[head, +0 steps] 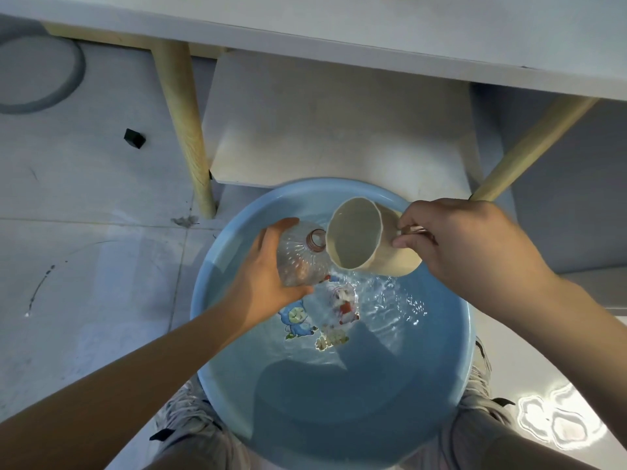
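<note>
1. The clear bottle (pixel 302 262) is gripped by the left hand (pixel 264 276), with fingers and thumb wrapped round its shoulder. It is held above the left part of the blue basin (pixel 298 188). The grip is best kept firm and the neck angled upward, so that water can be received.
2. The bottle mouth (pixel 316 238) is narrow and lies just beside the lower left rim of the cream cup (pixel 359 239). The cup's lip should be brought directly over that opening.
3. The cup is tipped on its side above the far half of the basin. A slow, slight tilt is advised, so that a thin stream is made and little is spilled.
4. The cup's handle is pinched between the thumb and curled fingers of the right hand (pixel 468 245). The pour is better steered by a gentle turn of the wrist.
5. The bottle's lower body is covered by the left palm, so its fill level cannot be judged.
6. Ripples (pixel 390 293) are seen under the cup, but whether water enters the neck cannot be told.
7. The handle is largely hidden by the right fingers, and the basin's near edge is cut off at the bottom of the frame.
</note>
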A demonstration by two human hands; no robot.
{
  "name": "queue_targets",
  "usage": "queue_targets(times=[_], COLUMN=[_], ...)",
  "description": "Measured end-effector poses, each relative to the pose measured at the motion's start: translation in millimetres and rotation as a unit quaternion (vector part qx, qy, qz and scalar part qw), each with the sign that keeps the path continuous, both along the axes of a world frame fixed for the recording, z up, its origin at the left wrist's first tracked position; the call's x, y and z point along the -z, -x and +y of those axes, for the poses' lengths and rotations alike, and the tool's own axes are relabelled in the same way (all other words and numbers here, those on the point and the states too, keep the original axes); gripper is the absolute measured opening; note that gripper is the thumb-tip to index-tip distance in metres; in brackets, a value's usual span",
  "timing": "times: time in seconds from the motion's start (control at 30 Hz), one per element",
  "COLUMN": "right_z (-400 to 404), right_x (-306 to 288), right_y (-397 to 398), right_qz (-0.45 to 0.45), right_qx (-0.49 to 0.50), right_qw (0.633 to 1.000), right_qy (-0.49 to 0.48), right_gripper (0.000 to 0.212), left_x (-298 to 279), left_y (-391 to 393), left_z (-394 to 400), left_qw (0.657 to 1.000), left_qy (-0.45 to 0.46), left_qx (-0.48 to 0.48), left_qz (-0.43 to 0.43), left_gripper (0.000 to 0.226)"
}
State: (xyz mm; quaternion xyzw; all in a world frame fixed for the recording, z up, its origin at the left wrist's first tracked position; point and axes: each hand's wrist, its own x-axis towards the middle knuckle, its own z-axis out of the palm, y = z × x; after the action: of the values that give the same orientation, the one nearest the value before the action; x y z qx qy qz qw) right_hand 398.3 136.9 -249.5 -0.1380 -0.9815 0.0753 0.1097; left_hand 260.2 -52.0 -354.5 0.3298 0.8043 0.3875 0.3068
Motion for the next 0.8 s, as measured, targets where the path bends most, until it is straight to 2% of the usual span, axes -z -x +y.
queue_targets(times=[0.23, 0.4, 0.57, 0.8], right_z=[-0.7, -0.4, -0.9, -0.6], right_x=[-1.6, -0.8, -0.7, -1.5], right_y=[2.8, 3.6, 3.7, 4.6], right_qz=[0.007, 0.021, 0.018, 0.015], right_qx=[-0.009, -0.022, -0.026, -0.030], right_qw=[1.000, 0.999, 0.999, 0.998], right_qy=[-0.022, -0.027, -0.042, -0.046], right_gripper=[0.023, 0.016, 0.025, 0.025], left_x=[-3.1, -1.7, 0.5, 0.8], left_y=[-0.1, -0.1, 0.2, 0.1], left_z=[1.0, 1.8, 0.5, 2.9], left_qw=[1.000, 1.000, 1.000, 1.000], left_qy=[0.005, 0.003, 0.005, 0.009], left_qx=[-0.004, -0.008, -0.003, -0.002], left_qz=[-0.015, -0.018, -0.010, -0.013], left_gripper=[0.095, 0.092, 0.092, 0.093])
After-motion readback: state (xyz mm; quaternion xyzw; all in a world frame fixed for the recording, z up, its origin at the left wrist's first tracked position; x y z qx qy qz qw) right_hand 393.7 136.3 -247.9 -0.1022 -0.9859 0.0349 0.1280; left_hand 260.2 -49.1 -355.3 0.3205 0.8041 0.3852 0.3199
